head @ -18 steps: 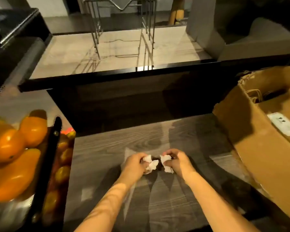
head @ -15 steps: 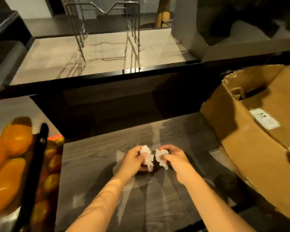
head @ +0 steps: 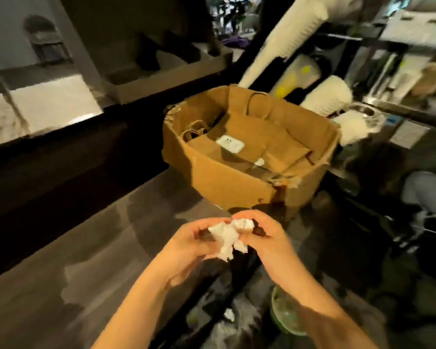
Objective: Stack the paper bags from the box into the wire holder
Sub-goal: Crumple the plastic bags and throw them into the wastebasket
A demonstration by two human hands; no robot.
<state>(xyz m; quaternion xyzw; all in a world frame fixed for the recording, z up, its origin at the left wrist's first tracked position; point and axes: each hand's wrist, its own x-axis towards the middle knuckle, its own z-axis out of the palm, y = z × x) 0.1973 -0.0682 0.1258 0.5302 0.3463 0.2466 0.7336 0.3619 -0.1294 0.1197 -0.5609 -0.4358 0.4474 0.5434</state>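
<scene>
Your left hand [head: 189, 243] and right hand [head: 267, 240] meet at 6 o'clock, fingers curled, together gripping crumpled paper [head: 228, 235]; box [head: 227, 182] at 12.

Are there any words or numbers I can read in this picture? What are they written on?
Nothing here can be read for sure.
White label inside the box: a few tiny dark marks, too blurred to read.
Smaller white sticker lower in the box: too small to tell if anything is printed on it.
Crumpled paper in the hands: no writing shows.
</scene>
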